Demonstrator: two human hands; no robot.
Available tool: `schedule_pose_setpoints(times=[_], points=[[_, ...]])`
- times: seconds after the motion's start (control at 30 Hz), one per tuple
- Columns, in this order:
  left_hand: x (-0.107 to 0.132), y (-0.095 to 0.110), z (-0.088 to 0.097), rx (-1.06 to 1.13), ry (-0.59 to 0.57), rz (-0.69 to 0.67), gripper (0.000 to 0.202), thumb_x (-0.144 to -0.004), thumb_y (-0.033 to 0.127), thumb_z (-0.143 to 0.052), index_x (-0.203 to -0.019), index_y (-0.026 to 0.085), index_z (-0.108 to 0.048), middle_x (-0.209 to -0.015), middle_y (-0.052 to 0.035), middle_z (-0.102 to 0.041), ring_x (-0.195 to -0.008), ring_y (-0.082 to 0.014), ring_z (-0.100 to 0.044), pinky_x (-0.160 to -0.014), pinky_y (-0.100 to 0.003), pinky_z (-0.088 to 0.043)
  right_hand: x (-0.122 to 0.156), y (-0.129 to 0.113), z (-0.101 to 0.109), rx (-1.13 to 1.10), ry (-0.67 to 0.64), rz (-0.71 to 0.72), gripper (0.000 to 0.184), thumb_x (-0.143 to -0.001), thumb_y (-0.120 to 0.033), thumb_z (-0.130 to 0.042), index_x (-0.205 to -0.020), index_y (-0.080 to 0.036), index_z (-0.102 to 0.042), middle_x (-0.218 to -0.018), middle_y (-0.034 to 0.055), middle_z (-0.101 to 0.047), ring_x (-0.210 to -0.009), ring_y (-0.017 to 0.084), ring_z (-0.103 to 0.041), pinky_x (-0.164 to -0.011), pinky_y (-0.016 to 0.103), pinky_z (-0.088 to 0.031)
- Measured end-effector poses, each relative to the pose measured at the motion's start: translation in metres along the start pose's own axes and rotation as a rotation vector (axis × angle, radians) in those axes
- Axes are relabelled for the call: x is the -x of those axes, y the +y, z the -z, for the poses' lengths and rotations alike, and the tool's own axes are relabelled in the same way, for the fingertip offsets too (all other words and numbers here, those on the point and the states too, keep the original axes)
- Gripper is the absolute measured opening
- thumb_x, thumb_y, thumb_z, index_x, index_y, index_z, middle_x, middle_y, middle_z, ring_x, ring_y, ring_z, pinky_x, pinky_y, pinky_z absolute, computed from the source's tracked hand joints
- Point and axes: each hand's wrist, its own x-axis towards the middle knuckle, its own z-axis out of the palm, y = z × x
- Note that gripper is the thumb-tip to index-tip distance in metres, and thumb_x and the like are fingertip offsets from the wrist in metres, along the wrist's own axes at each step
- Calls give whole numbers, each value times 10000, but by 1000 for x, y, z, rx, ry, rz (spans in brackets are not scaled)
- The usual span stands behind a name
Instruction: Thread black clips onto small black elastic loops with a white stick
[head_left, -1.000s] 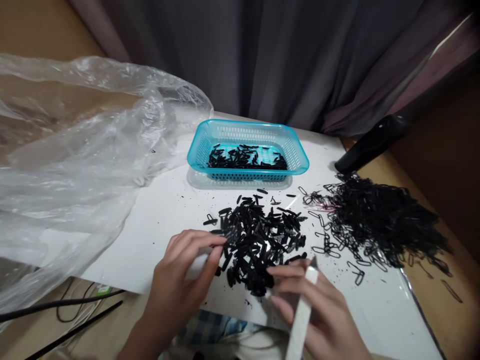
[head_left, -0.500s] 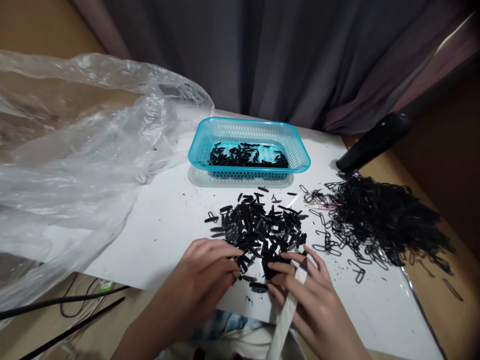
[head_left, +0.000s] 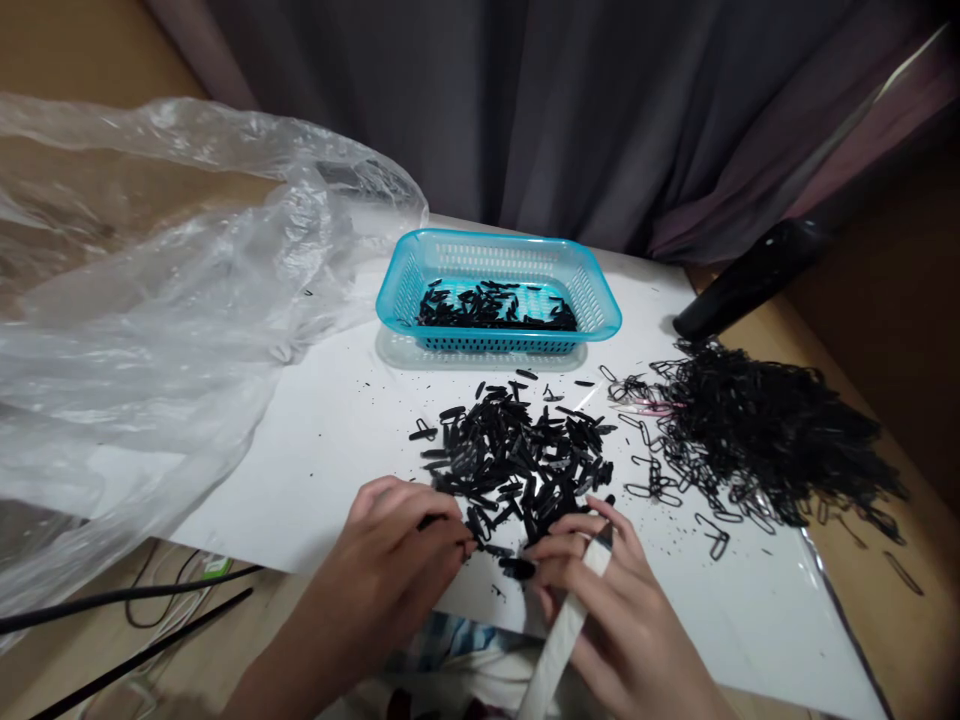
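One slim, black, plastic-looking piece (head_left: 517,568): long axis crosswise, between left hand (head_left: 405,535) — curled (contents cannot be told) — and the nearer right hand (head_left: 626,615), grasping a flat, white, dark-tipped tool (head_left: 561,637).

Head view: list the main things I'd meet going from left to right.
Clear plastic bag → left hand → heap of short black pieces → right hand → heap of thin black loops.

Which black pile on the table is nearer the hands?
The middle heap, in front of the blue basket; the right-hand pile of loops lies farther off.
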Motion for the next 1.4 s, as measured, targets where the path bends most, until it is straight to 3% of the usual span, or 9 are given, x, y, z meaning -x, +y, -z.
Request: schedule_pose_setpoints(times=[0.2,0.47,0.63,0.83,0.97,1.1,1.2,1.4], points=[[-7,12,-11,-63,-75,21,204,-951,175,-464,-1012,259,-640,-934,-26,-628,-859,-225,-552,-829,-449,-318,0,1,3,-21,28,-3,239,-855,-14,-513,-982,-216,-534,-995,4,-652,-975,194,-572,-1129,427,-171],[-12,8,9,-115,-202,49,211,-856,90,-505,-878,248,-643,-890,-34,-605,-835,-240,-526,-782,-437,-295,22,18,16,86,60,-14,217,-891,-62,-556,-1054,-203,-526,-1026,46,-641,-1010,218,-559,-1089,430,-211],[-12,10,7,-202,-229,-4,122,-877,157,-572,-809,238,-632,-842,-28,-611,-825,-250,-520,-745,-424,-298,7,1,2,-36,148,-79,180,-910,-75,-561,-1014,-221,-542,-966,3,-677,-934,202,-578,-981,381,-289],[-12,14,-6,-344,-225,-17,172,-859,75,-504,-823,197,-620,-822,-57,-618,-806,-268,-521,-728,-438,-312,-25,-17,-23,-72,95,-143,272,-813,12,-484,-938,-219,-554,-942,6,-702,-821,214,-535,-852,378,-328],[-13,11,-7,-303,-180,27,145,-797,66,-541,-786,202,-590,-780,-36,-603,-766,-251,-532,-712,-416,-312,-38,-15,-36,2,95,-154,232,-768,6,-524,-857,-208,-537,-815,19,-680,-760,214,-481,-759,346,-314],[-10,5,-1,-217,-123,67,116,-832,102,-544,-847,211,-582,-814,-22,-603,-780,-244,-546,-741,-412,-301,-43,-13,-39,-2,123,-164,217,-756,4,-536,-809,-205,-509,-741,14,-631,-737,204,-457,-710,322,-295],[-7,1,7,-178,-109,71,123,-870,120,-517,-880,221,-584,-830,-15,-605,-780,-238,-551,-747,-404,-288,-45,-15,-34,-61,59,-134,226,-752,5,-534,-820,-206,-493,-776,15,-614,-744,199,-447,-724,321,-318],[-1,-9,26,-52,-74,113,123,-927,154,-510,-964,254,-571,-871,29,-657,-808,-195,-595,-777,-369,-316,-53,-21,-22,-126,-237,-183,314,-737,83,-516,-824,-216,-473,-860,-4,-569,-828,170,-497,-671,249,-365]])
